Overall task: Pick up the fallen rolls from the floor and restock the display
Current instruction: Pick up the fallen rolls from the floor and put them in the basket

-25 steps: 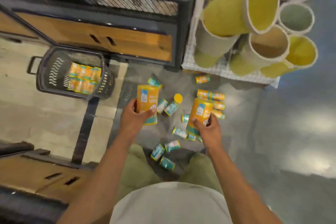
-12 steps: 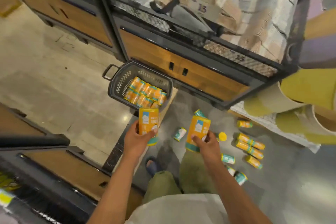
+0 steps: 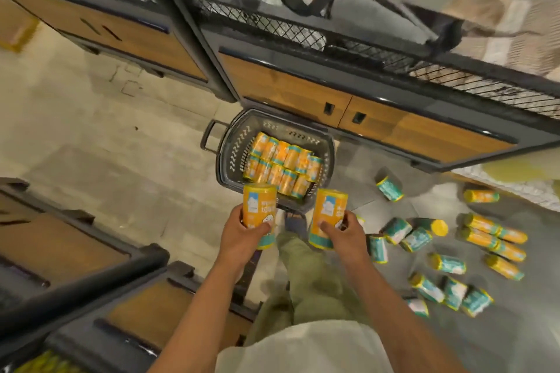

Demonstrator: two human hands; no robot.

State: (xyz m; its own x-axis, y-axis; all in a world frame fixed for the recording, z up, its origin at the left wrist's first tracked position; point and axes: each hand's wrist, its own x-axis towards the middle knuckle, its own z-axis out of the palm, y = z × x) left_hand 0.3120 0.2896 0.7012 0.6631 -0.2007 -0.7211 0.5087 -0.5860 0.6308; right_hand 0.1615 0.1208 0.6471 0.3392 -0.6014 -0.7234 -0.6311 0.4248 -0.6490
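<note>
Left hand (image 3: pixel 242 236) grips orange cylindrical roll (image 3: pixel 260 212), right hand (image 3: pixel 342 236) grips its twin (image 3: pixel 328 218); both upright just before dark plastic basket (image 3: pixel 224 157), likely for loading. Fallen rolls (image 3: pixel 448 263) scattered right of basket.

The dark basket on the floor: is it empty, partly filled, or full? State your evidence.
Partly filled: the basket holds two rows of orange rolls lying on their sides, with bare wall showing above them.

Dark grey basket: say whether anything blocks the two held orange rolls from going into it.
Nothing visible does. The left grip holds one orange cylindrical roll, the right grip a second roll, both by the near rim of the open-topped dark grey plastic basket; only packed orange rolls lie inside.
</note>
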